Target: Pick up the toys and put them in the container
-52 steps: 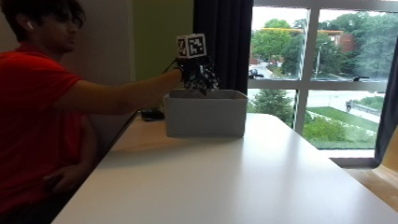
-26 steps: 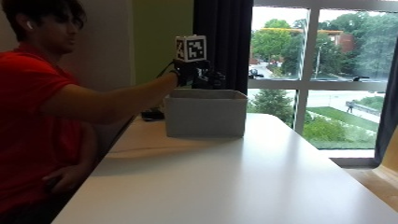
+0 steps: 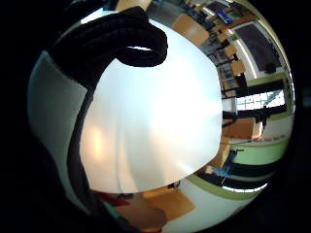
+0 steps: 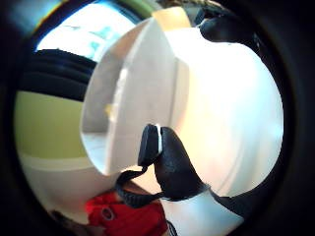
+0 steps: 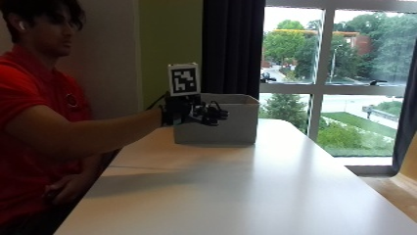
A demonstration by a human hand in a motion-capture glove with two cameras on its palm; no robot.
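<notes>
**Hovering by the bin w/ nothing to drop, where are the toys?**

Holding the gloved right hand [image 5: 196, 113] up in front of the grey container [image 5: 231, 120], just off the bench [image 5: 247, 196]. Fingers look loosely curled and afaict there's nothing in them; the thumb-side palm view shows the container's open mouth right by the hand and only pale walls inside.

Toys: can't spot a single one, not on the bench, not in the hand. If any are in the container, they're hidden from these angles.

IMO the step to do well here is the reach for the next toy: scan the bench first, relax the fingers wide before coming down, approach from above, and lift clear of the rim before letting go over the middle.
</notes>
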